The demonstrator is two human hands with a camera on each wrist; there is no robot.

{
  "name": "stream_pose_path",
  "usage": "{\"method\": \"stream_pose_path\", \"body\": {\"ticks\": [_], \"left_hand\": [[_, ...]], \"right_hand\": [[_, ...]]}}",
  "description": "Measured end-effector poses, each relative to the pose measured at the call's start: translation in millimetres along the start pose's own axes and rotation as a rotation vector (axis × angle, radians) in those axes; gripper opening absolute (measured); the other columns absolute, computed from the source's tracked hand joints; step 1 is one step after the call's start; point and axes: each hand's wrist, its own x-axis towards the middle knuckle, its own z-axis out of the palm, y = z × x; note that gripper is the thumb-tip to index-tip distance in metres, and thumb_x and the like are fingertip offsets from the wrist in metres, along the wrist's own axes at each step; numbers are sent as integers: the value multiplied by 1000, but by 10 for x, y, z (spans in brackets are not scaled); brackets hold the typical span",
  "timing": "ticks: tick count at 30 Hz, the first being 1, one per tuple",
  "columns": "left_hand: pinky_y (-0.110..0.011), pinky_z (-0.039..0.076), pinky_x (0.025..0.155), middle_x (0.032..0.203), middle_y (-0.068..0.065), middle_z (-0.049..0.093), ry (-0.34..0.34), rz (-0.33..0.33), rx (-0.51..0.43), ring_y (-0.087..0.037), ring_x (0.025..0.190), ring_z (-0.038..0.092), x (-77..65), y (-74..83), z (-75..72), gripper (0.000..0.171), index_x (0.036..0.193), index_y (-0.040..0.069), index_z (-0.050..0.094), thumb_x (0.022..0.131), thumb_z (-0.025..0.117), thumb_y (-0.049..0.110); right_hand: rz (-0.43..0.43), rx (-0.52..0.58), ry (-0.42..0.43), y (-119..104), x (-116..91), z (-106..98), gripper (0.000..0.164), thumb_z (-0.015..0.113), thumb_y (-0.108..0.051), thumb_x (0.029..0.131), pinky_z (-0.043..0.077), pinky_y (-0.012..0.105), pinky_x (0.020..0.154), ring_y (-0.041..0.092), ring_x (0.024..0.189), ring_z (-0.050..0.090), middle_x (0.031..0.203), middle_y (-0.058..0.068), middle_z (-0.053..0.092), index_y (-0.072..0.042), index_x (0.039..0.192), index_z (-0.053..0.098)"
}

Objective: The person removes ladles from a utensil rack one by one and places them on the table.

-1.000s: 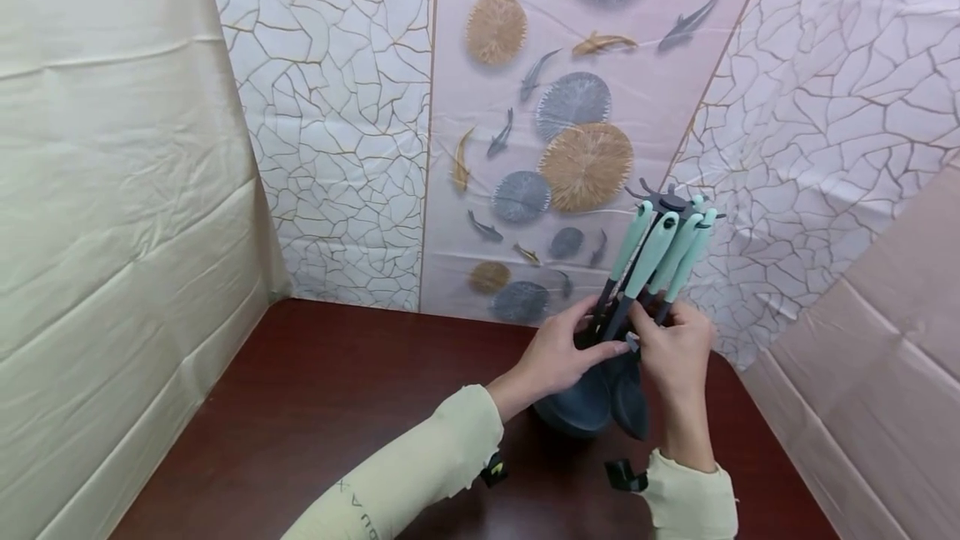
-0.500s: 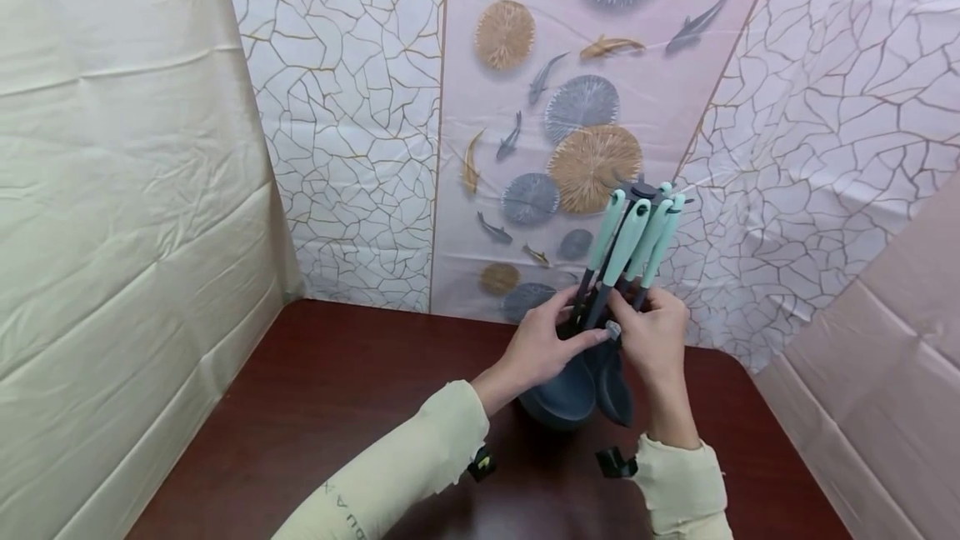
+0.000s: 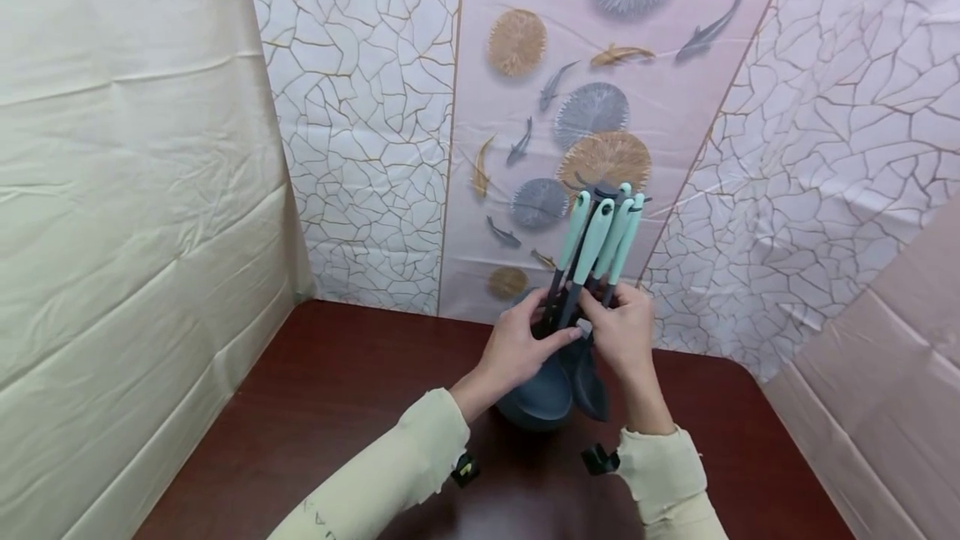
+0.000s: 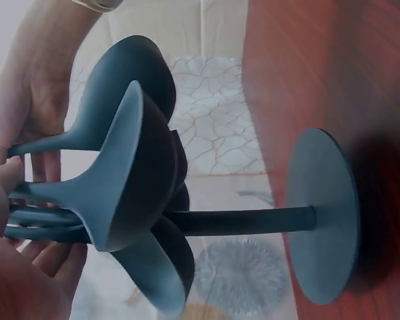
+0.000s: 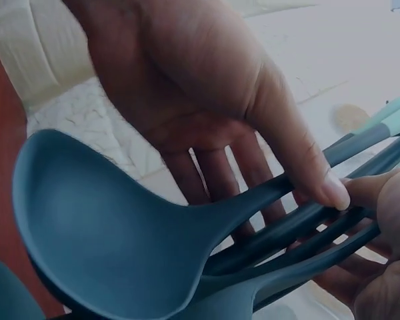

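A dark utensil stand (image 3: 604, 190) with a hooked top carries several hanging utensils with mint-green handles (image 3: 594, 242). Among them are a deep ladle (image 3: 542, 394) and a narrower spoon-like head (image 3: 590, 390). My left hand (image 3: 517, 347) grips the dark shafts from the left. From the right, my right hand (image 3: 624, 327) holds the same bundle, its thumb across a ladle shaft (image 5: 247, 203) in the right wrist view. The left wrist view shows the stand's pole (image 4: 247, 222) and round base (image 4: 320, 213), apparently lifted off the tabletop.
A dark red-brown table (image 3: 337, 407) lies below. Patterned cloth (image 3: 360, 140) hangs behind it, with plain cream cloth (image 3: 135, 257) on the left and pinkish cloth (image 3: 885, 373) on the right.
Both hands have moved left together, taking the utensil stand and its hanging utensils along. Their hold on the shafts looks the same. The head view has shifted slightly.
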Motion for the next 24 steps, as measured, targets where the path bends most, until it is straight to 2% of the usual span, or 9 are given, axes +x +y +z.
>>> {"method": "stream_pose_path", "body": {"ticks": [5,10,13,20,24], "left_hand": [[-44,57,101,139,0,68,72,-7,67,-14,123,68,-91,2,-131,62,151,34,55,95,80,48],[-46,57,100,137,-3,69,112,3,118,-18,122,70,-148,22,-314,59,146,27,58,95,81,46],[-46,58,99,135,-6,70,137,-2,166,-20,121,71,-177,55,-422,57,141,22,60,93,83,44],[-44,60,91,124,-6,74,213,-45,323,-21,110,75,-266,168,-586,59,136,17,59,90,86,43],[-44,61,87,115,-4,73,262,-63,389,-22,102,74,-337,205,-641,59,135,15,60,90,87,43]], "right_hand": [[-10,82,-76,-17,17,149,22,79,-19,99,64,33,74,12,81,78,90,14,77,2,97,77],[-32,93,-127,-61,51,303,22,80,-20,98,63,29,71,17,78,76,78,5,74,-1,87,75],[-38,93,-178,-92,76,396,24,80,-18,98,61,28,69,20,76,76,73,4,72,-2,83,71],[-37,184,-309,-90,144,598,17,77,-13,99,64,33,78,18,89,78,89,10,78,4,96,76],[-50,235,-360,-100,153,699,13,78,-12,99,64,36,80,20,93,76,84,11,76,1,94,76]]}}
